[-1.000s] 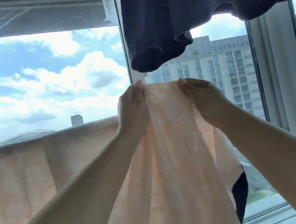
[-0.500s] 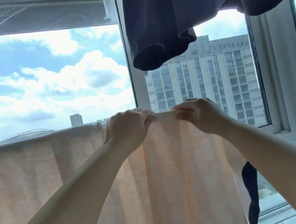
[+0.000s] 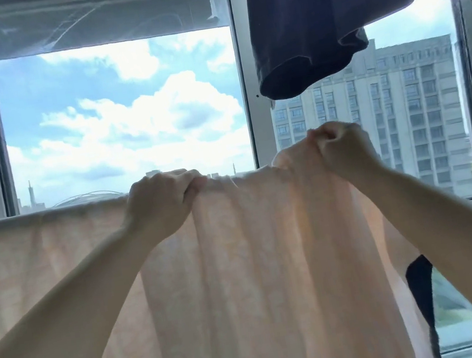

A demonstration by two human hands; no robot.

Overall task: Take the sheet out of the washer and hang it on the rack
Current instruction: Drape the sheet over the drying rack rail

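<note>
Two hands grip the sheet's (image 3: 243, 270) top edge, arms raised: left hand (image 3: 161, 203) fisted low on the line, right hand (image 3: 344, 149) pinching a bunch slightly higher. Its long axis runs left-right along the hidden rack; the undraped end lies rightward, nearest the right hand.

1. A high-rise home's laundry spot by a window (image 3: 123, 119).
2. A sheet (image 3: 243, 270) and a dark shirt (image 3: 325, 10) hang drying.
3. Outside stand an apartment block (image 3: 388, 111) and skyline.
</note>
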